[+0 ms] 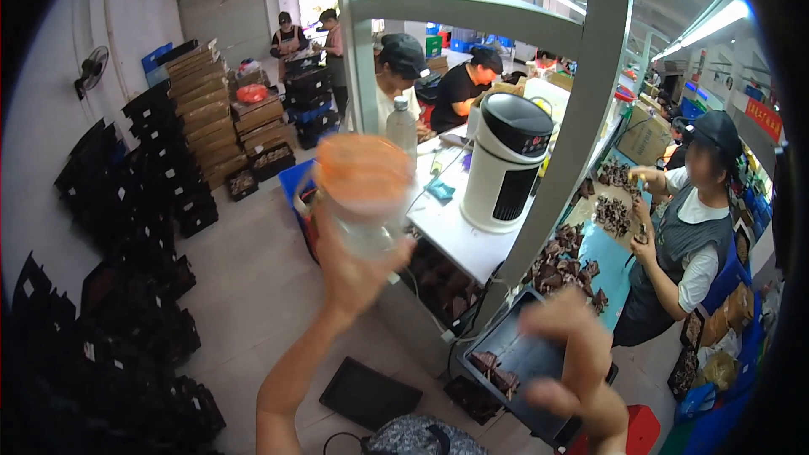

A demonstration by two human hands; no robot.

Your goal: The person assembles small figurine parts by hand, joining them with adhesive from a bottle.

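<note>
Two edges bound my reach: the white counter (472, 250), ending just right of centre, and the slanting metal post (563, 152) beyond it. Room to move lies to the left, where pale floor (244, 286) runs between the counter and the black crates (152, 320) along the frame's left side. The orange-topped clear jar (365, 185), at the centre, is smeared by motion, so its contents are hard to make out; it partly hides a blue bin (293, 177) behind. Both my forearms are cut off by the lower edge. My left hand (345, 274) has its fingers wrapped round the jar's lower part. My right hand (577, 354), blurred, is at lower right in front of a grey bin (497, 339), fingers bent and parted from the thumb; whether they touch the bin, I cannot tell.
</note>
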